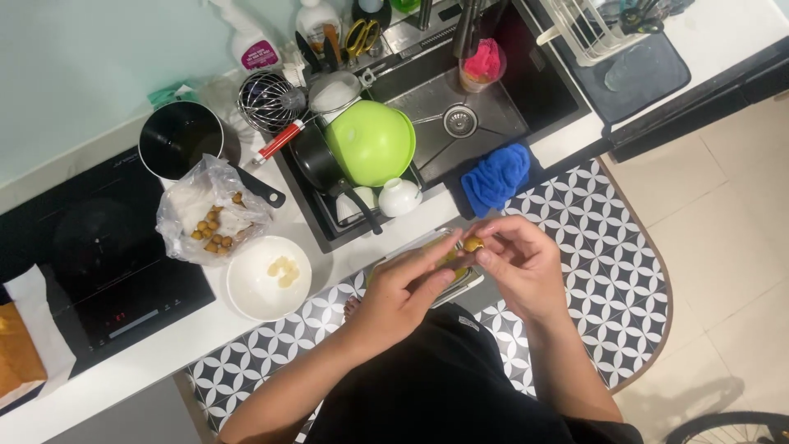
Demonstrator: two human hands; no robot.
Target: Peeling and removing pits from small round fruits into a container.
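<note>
Two hands on one small nut at the counter's edge

Both my hands meet over the front edge of the white counter [164,349]. My right hand [526,263] pinches a small yellow-brown nut [472,243] between thumb and fingertips, and my left hand [407,292] closes on it from the other side, fingers curled. Just under them a clear tray [460,288] juts past the counter edge.

Left of my hands sits a white bowl [251,308] with a few pale peeled pieces, and behind it a clear plastic bag [185,205] of brown nuts. Further left lies the black induction hob [99,263]. Behind my hands the sink [485,107] is crowded: a green bowl [371,141], a black pan [316,160], a whisk [267,100], a blue cloth [496,177] draped over its front rim.

Below me runs a patterned black-and-white mat [608,279], with open pale tile floor [731,247] to my right.
</note>
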